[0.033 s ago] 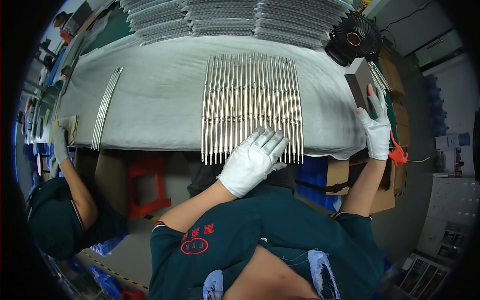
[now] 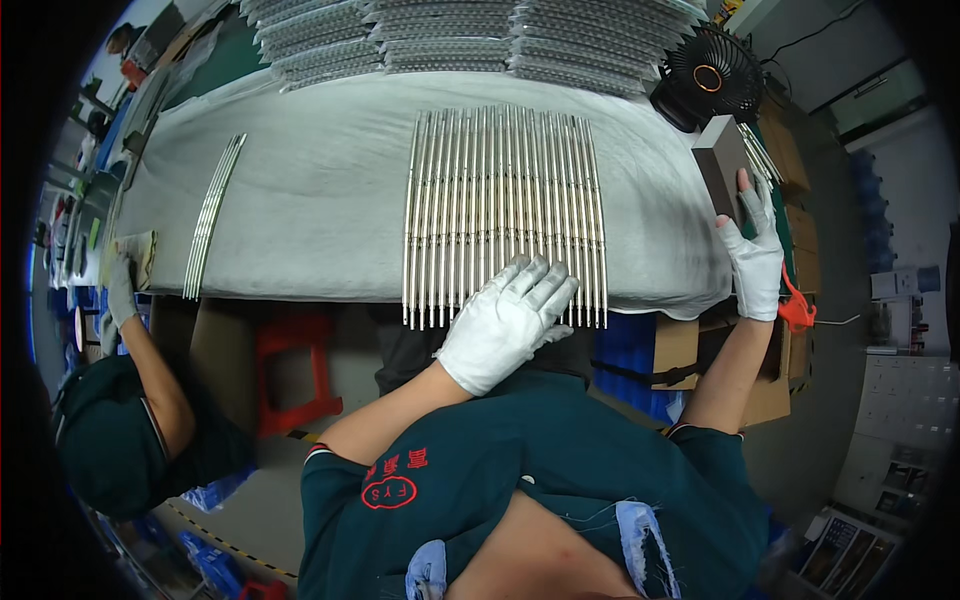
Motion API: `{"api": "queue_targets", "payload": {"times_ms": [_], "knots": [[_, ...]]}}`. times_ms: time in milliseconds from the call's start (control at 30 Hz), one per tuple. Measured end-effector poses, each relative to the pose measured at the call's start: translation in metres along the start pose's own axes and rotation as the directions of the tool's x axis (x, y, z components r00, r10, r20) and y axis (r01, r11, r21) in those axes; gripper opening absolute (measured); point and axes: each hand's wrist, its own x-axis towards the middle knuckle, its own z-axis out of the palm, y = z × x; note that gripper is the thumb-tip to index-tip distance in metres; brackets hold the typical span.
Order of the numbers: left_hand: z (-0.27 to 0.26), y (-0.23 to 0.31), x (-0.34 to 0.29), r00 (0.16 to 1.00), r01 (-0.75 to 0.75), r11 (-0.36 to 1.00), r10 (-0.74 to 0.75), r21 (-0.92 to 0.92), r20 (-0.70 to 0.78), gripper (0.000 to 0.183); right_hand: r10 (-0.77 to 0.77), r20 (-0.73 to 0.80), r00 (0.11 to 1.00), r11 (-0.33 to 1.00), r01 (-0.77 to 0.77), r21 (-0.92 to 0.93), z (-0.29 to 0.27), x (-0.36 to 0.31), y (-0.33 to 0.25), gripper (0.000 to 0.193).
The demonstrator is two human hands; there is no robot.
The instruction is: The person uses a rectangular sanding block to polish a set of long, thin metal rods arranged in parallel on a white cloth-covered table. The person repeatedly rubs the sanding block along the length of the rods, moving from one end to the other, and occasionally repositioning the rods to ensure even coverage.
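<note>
A row of slim, shiny metal rods (image 2: 505,180) lies side by side on the cloth-covered table, their near ends jutting past its edge. Across the near part of these rods rests my gloved left hand (image 2: 512,320), palm down with fingers stretched out; it hides some rod ends. At the table's right edge my right hand (image 2: 755,250), in a glove that leaves some fingertips bare, grips the near end of a grey-brown block (image 2: 718,175) with a pale end face. Thumb and index finger lie on either side of the block.
Stacked bubble-wrapped bundles (image 2: 440,45) line the back. A black fan (image 2: 708,75) stands back right, near more rods (image 2: 762,152). A few rods (image 2: 213,220) lie on the left. A co-worker's gloved hand (image 2: 121,290) is further left. Below sits a red stool (image 2: 290,370).
My right hand and the block have shifted very slightly to the right. My left hand and the rods have not moved.
</note>
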Motion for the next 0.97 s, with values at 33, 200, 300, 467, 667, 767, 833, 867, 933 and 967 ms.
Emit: {"api": "queue_targets", "payload": {"times_ms": [33, 200, 300, 467, 667, 767, 833, 867, 933, 967], "knots": [[0.001, 0.0, 0.0, 1.0, -0.007, 1.0, 0.007, -0.002, -0.005, 0.064, -0.017, -0.013, 1.0, 1.0, 0.017, -0.015, 0.0, 0.0, 0.001, 0.06], [-0.002, 0.008, 0.013, 0.998, -0.053, 0.997, 0.054, -0.062, 0.026, 0.072, 0.014, -0.018, 1.0, 0.999, -0.014, 0.036, 0.005, -0.003, -0.001, 0.06], [0.002, 0.016, 0.03, 0.992, -0.092, 0.993, 0.098, -0.079, 0.074, 0.08, -0.004, 0.016, 1.0, 1.0, 0.005, -0.014, 0.014, -0.004, -0.007, 0.06], [0.02, 0.019, 0.039, 0.998, -0.054, 0.996, 0.057, -0.065, 0.038, 0.079, 0.005, 0.019, 1.0, 1.0, -0.005, -0.006, 0.021, -0.009, -0.004, 0.061], [0.021, 0.018, 0.037, 0.998, -0.049, 0.994, 0.053, -0.096, 0.037, 0.075, 0.008, 0.026, 1.0, 1.0, -0.008, 0.009, 0.023, -0.01, -0.002, 0.061], [0.005, 0.014, 0.033, 0.995, -0.065, 0.989, 0.074, -0.132, 0.06, 0.073, 0.001, 0.021, 1.0, 1.0, -0.001, -0.019, 0.023, -0.011, 0.0, 0.061], [-0.011, 0.003, 0.023, 0.998, -0.046, 0.995, 0.051, -0.091, 0.049, 0.074, -0.031, 0.012, 0.999, 0.997, 0.032, -0.07, 0.021, -0.011, 0.001, 0.061], [-0.017, -0.005, 0.015, 0.998, 0.008, 0.998, -0.004, -0.061, 0.061, 0.077, -0.02, 0.018, 1.0, 0.999, 0.02, -0.033, 0.021, -0.011, 0.003, 0.061], [-0.027, -0.022, -0.006, 0.993, 0.104, 0.994, -0.106, 0.028, 0.06, 0.081, 0.003, 0.032, 0.999, 0.999, -0.004, 0.04, 0.02, -0.01, 0.008, 0.063], [-0.028, -0.023, -0.008, 0.992, 0.109, 0.993, -0.111, 0.032, 0.061, 0.081, 0.0, 0.035, 0.999, 0.999, -0.002, 0.045, 0.023, -0.01, 0.006, 0.063]]}}
